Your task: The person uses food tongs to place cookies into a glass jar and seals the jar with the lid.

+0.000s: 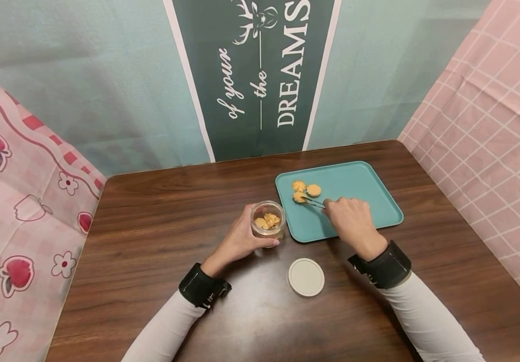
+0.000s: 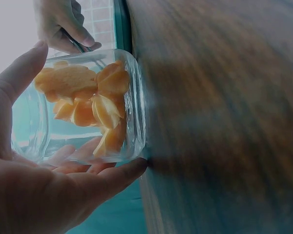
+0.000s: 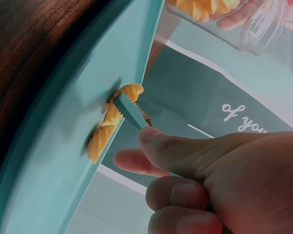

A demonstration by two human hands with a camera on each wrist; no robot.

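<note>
My left hand [image 1: 240, 235] grips a clear glass jar [image 2: 136, 105] that stands uncapped beside the tray, thumb on one side and fingers on the other. Several golden piped cookies [image 2: 71, 83] lie inside it. With my right hand [image 1: 349, 221] I hold small metal tongs with toothed tips [image 3: 129, 111], thumb and fingers pinched around them. The tips reach the nearest cookie [image 1: 299, 197] on the turquoise tray [image 1: 354, 186]. Two more cookies sit right by it, a ridged one [image 1: 299, 185] and a round one [image 1: 314, 190].
A round off-white lid [image 1: 306, 277] lies on the brown wooden table [image 1: 165, 226], between my forearms and in front of the tray. Printed cloths hang around the table: green at the back [image 1: 106, 100], strawberry-patterned on the left [image 1: 20, 226], pink checked on the right [image 1: 486, 125].
</note>
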